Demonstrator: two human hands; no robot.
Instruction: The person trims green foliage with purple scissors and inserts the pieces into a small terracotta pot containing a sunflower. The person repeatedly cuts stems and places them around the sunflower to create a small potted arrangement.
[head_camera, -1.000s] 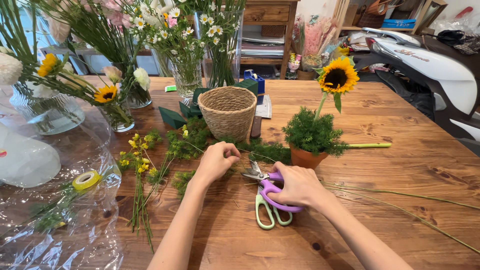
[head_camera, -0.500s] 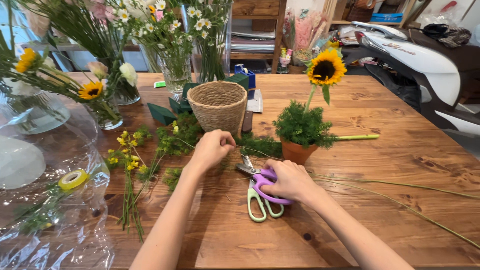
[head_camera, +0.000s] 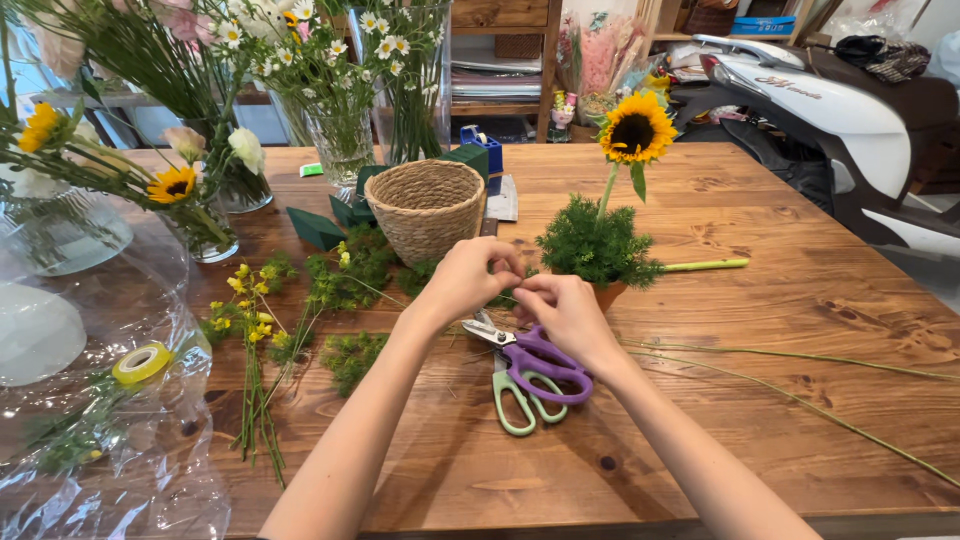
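Wooden plank tabletop (head_camera: 760, 300), knots and grain visible, littered with cut greenery. Left hand (head_camera: 468, 278) and right hand (head_camera: 562, 308) meet fingertip to fingertip just in front of a small terracotta pot (head_camera: 606, 293) of bushy green foliage carrying one sunflower (head_camera: 636, 128); both hands' grip is pinched closed on something small and green between them, too small to identify. Two pairs of scissors, purple-handled scissors (head_camera: 545, 362) and green-handled scissors (head_camera: 518, 398), lie crossed on the wood directly under the right hand. Woven basket (head_camera: 427, 206) stands behind the left hand. Yellow-flowered stems (head_camera: 250, 340) lie left; clear cellophane (head_camera: 90, 430) with a yellow-green tape roll (head_camera: 141, 362) at far left. Glass vases (head_camera: 340, 140) of flowers line the back. White scooter (head_camera: 850, 110) parked right; shelving behind.
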